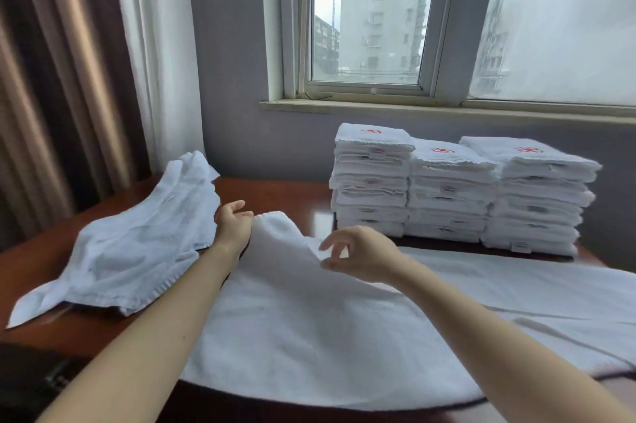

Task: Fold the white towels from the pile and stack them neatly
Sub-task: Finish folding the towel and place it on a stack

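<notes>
Left hand (pixel 234 221) first: we have it at the far left corner of the large white terry towel (pixel 309 319). Its fingers are loosely curled against the raised corner, and we cannot tell whether it has gripped the cloth or is only touching it. Right hand (pixel 359 255) sits a little nearer along that same far edge, thumb and forefinger curled in on the lifted hem. That reads to us as a light pinch, with the other fingers hooked above it. The towel itself is spread wide across the glossy reddish-brown wooden table (pixel 303 195), running from under our forearms out to the right. To the left lies the crumpled pile of thinner white towels (pixel 137 243), not yet folded. At the back right stand three stacks of folded white towels (pixel 451 195) with red marks on top, side by side and packed close.

Now, how does this one handle? We judge it soft, limp and light, with no stiffness at all: lift one point and the rest sags. The thick pile should give plenty of friction, so slipping is not the worry; dragging and bunching is. Nothing fragile here. The best hold, we reckon, is at the two corners of a short edge, pinched through the hem where the weave is firmest. Hands go well apart to keep that edge taut as it carries over.
</notes>
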The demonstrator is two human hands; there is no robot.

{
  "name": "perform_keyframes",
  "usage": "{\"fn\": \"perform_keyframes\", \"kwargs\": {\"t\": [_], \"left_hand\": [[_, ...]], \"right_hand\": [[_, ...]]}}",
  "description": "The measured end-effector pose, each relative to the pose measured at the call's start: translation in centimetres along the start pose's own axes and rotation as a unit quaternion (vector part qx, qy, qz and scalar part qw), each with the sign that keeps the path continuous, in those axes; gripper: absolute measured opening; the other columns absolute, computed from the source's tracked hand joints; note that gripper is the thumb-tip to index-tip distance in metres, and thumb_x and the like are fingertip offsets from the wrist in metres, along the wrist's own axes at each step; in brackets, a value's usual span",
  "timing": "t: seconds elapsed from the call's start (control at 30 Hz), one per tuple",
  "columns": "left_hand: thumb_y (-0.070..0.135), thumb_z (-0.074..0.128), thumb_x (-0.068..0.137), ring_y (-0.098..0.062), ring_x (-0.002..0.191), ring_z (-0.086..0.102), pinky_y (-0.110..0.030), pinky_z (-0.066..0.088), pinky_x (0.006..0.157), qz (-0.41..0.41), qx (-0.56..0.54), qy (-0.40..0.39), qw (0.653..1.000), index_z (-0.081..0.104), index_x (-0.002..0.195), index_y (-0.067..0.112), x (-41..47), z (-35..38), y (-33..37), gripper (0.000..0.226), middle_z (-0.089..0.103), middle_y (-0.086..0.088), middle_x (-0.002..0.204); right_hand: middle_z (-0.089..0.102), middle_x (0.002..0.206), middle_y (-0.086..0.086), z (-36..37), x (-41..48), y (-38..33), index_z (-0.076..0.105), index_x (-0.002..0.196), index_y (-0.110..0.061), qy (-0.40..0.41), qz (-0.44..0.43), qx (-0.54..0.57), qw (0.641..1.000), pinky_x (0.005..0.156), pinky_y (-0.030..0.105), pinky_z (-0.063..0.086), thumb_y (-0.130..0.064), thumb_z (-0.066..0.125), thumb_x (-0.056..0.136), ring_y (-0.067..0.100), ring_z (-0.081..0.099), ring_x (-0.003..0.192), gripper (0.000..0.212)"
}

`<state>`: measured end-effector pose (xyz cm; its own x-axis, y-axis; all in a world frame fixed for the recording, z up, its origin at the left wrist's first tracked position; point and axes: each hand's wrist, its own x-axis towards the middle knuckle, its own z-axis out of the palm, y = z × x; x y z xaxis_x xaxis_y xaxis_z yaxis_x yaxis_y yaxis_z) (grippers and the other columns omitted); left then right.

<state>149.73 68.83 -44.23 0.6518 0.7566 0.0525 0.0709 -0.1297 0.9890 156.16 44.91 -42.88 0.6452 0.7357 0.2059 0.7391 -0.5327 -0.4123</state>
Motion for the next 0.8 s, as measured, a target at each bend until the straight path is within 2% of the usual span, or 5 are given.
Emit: {"fn": "perform_keyframes", "kwargs": {"t": [0.4, 0.57, 0.63, 0.67, 0.8], "left_hand": [[0.022, 0.059, 0.094, -0.027, 0.123, 0.051, -0.035, 0.041, 0.103, 0.013, 0.164, -0.039, 0.986, 0.044, 0.140, 0.004, -1.7, -0.3, -3.9, 0.051, 0.049, -0.013, 0.136], [0.032, 0.047, 0.092, -0.025, 0.083, 0.046, -0.041, 0.043, 0.078, 0.010, 0.132, -0.049, 0.990, 0.060, 0.106, 0.003, -1.3, -0.7, -3.7, 0.035, 0.046, -0.004, 0.081], [0.034, 0.042, 0.094, -0.056, 0.100, 0.046, -0.049, 0.048, 0.083, -0.010, 0.096, -0.058, 0.994, 0.057, 0.093, -0.005, -1.1, -1.3, -3.6, 0.042, 0.044, -0.018, 0.075], [0.037, 0.040, 0.096, -0.011, 0.094, 0.033, -0.047, 0.047, 0.083, -0.018, 0.074, -0.054, 0.996, 0.054, 0.082, 0.005, -0.9, -1.6, -3.6, 0.037, 0.044, -0.013, 0.075], [0.037, 0.032, 0.105, -0.011, 0.072, 0.043, -0.033, 0.042, 0.071, -0.007, 0.048, -0.027, 0.998, 0.038, 0.075, 0.028, -0.2, -3.1, -3.6, 0.032, 0.039, 0.007, 0.076]], "right_hand": [[0.067, 0.109, -0.011, 5.0, 1.2, 0.6, 0.068, 0.114, -0.031, -0.034, 0.054, 0.038, 0.997, 0.093, 0.033, 0.049, -0.025, 0.054, 0.090, 0.012, 0.061, 0.104, 0.028], [0.067, 0.116, -0.007, 7.0, 2.9, -1.4, 0.063, 0.125, -0.026, -0.053, 0.054, 0.143, 0.987, 0.098, 0.035, 0.048, -0.020, 0.052, 0.093, 0.011, 0.060, 0.109, 0.035], [0.062, 0.114, -0.006, 7.8, 3.6, -2.7, 0.062, 0.127, -0.022, -0.067, 0.029, 0.181, 0.981, 0.101, 0.035, 0.045, -0.014, 0.053, 0.092, 0.010, 0.057, 0.110, 0.036], [0.060, 0.115, -0.006, 8.2, 3.9, -3.3, 0.061, 0.125, -0.020, -0.080, 0.009, 0.202, 0.976, 0.101, 0.032, 0.045, -0.008, 0.052, 0.091, 0.009, 0.056, 0.112, 0.037], [0.063, 0.115, -0.002, 9.5, 4.0, -6.0, 0.060, 0.103, -0.016, -0.158, -0.055, 0.300, 0.939, 0.083, 0.018, 0.047, 0.014, 0.042, 0.080, 0.006, 0.057, 0.116, 0.042]]}}
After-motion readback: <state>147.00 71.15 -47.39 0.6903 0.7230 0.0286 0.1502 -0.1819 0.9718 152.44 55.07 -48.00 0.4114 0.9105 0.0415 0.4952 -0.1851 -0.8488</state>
